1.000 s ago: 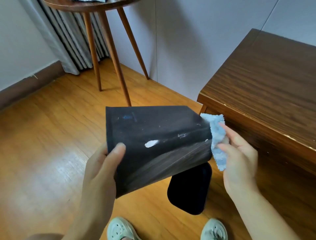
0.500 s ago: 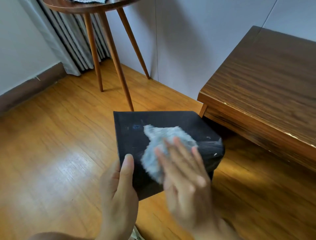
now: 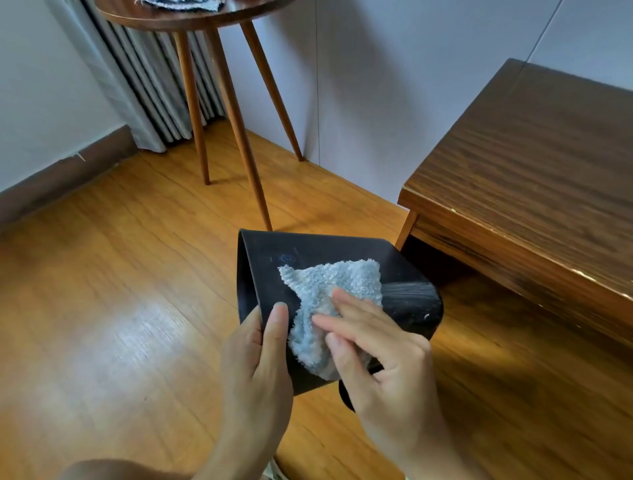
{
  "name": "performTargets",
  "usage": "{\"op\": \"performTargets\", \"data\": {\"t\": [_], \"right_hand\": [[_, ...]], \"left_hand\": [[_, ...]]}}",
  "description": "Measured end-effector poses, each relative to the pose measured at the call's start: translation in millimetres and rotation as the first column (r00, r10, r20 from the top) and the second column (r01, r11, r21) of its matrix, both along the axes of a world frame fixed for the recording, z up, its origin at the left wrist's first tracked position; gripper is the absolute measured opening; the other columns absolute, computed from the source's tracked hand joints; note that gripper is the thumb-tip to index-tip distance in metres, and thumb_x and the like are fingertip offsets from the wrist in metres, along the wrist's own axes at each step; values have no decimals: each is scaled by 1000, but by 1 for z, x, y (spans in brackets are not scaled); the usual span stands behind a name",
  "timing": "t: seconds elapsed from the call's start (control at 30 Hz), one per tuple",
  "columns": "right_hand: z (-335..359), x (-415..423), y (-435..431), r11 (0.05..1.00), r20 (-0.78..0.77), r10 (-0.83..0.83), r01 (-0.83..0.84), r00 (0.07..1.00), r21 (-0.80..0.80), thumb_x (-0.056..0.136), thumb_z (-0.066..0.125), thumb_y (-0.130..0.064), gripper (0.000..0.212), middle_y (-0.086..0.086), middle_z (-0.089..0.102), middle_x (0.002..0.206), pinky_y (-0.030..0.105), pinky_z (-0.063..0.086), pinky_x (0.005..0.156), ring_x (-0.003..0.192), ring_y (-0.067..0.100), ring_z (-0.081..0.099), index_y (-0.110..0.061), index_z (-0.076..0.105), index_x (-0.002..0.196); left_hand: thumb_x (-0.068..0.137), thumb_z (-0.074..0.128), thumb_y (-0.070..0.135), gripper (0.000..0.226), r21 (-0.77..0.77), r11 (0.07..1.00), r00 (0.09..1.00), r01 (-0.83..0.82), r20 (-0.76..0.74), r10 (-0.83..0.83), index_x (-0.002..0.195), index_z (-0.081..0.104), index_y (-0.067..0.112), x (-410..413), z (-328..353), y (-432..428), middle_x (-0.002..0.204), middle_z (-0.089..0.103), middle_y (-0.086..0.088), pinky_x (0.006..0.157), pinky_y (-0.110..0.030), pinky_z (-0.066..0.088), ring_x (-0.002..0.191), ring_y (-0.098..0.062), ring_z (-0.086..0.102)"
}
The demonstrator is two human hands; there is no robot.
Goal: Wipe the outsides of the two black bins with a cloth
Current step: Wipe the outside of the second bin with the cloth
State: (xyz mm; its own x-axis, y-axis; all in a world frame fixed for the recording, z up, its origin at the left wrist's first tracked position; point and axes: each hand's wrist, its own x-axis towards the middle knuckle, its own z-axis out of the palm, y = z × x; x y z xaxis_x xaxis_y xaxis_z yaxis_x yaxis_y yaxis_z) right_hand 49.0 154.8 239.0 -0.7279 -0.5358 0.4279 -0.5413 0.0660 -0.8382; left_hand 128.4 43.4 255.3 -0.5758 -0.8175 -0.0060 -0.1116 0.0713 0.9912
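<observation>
A black bin (image 3: 308, 251) is held on its side above the wooden floor, its open end facing left. My left hand (image 3: 257, 359) grips the bin's rim at the lower left, thumb on the outside. A light blue fluffy cloth (image 3: 342, 279) lies on the bin's upper side. My right hand (image 3: 387, 370) presses the cloth against the bin with its fingers stretched over it. A small black piece of the second bin (image 3: 345, 394) shows on the floor under my right hand; the remainder is hidden.
A three-legged round wooden table (image 3: 239, 137) stands behind the bin with a grey cloth (image 3: 181, 3) on top. A dark wooden desk (image 3: 531, 171) fills the right side. Grey curtains (image 3: 147, 85) hang at the back left corner.
My right hand brought the cloth from the bin's right end onto its upper side and is rubbing it there. The bin has shifted right and tilted; the second bin is now mostly covered.
</observation>
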Motion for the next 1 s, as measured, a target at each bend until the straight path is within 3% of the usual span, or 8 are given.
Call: {"op": "performTargets", "data": {"t": [0.17, 0.3, 0.53, 0.67, 0.8, 0.87, 0.93, 1.0], "right_hand": [[13, -9, 5, 993, 123, 73, -84, 990, 83, 81, 78, -5, 46, -16, 72, 113, 18, 50, 98, 117, 4, 65, -24, 64, 121], [19, -20, 3, 966, -26, 150, -140, 988, 219, 77, 81, -1, 65, -16, 64, 100, 17, 50, 94, 106, 7, 64, -24, 60, 134], [30, -14, 3, 918, -198, 99, -13, 975, 397, 74, 87, -17, 39, -12, 51, 103, 25, 55, 82, 95, 7, 57, -28, 67, 107], [48, -11, 7, 876, -372, 202, 2, 906, 483, 68, 74, -14, 28, -14, 51, 75, 32, 42, 68, 71, 8, 46, -30, 53, 76], [83, -9, 15, 641, 60, 413, -336, 909, 690, 67, 70, -55, 29, -17, 65, 80, 14, 36, 68, 75, 2, 53, -36, 59, 85], [86, -15, 17, 735, 283, 297, -407, 912, 542, 66, 74, -66, 36, -20, 68, 83, 15, 43, 62, 72, 3, 59, -38, 67, 87], [72, -24, 18, 892, 181, 15, -95, 983, 442, 72, 75, -58, 25, -15, 69, 79, 25, 52, 60, 68, 6, 62, -37, 70, 84], [63, -28, 15, 877, 18, -195, 166, 981, 450, 77, 70, -55, 22, -19, 67, 81, 31, 55, 66, 72, 4, 62, -40, 69, 93]], "left_hand": [[97, 60, 45, 39, 169, 986, 999, -11, -32, 17, 77, 67, 13, -3, 4, 2, 70, 69, -6, 57, -35, 49, 64, -17, 63], [92, 60, 47, 39, 302, 953, 999, -6, -33, 17, 76, 70, 13, -6, 7, 3, 72, 70, -7, 61, -38, 52, 67, -19, 66], [98, 59, 9, 26, 270, 960, 997, -74, 44, 65, 77, 73, 11, -5, -1, 0, 76, 75, -15, 60, -37, 54, 66, -20, 69], [98, 59, 8, 35, 262, 955, 990, -141, 30, 138, 63, 60, 9, -7, 3, -5, 58, 60, -8, 51, -32, 44, 53, -19, 57], [98, 56, 6, 52, 290, 933, 974, -215, -1, 225, 50, 44, 21, -9, 8, -17, 44, 39, 9, 37, -19, 29, 38, -7, 34], [98, 57, 9, 50, 278, 935, 972, -222, -19, 236, 52, 41, 21, -9, 8, -22, 47, 36, 8, 39, -21, 26, 41, -9, 31], [97, 57, 10, 51, 247, 942, 971, -228, -14, 238, 52, 37, 22, -7, 9, -23, 49, 32, 8, 42, -23, 23, 45, -9, 28], [98, 57, 11, 52, 243, 943, 972, -226, -11, 236, 51, 36, 23, -7, 9, -23, 51, 31, 8, 42, -23, 23, 47, -10, 27]]}}
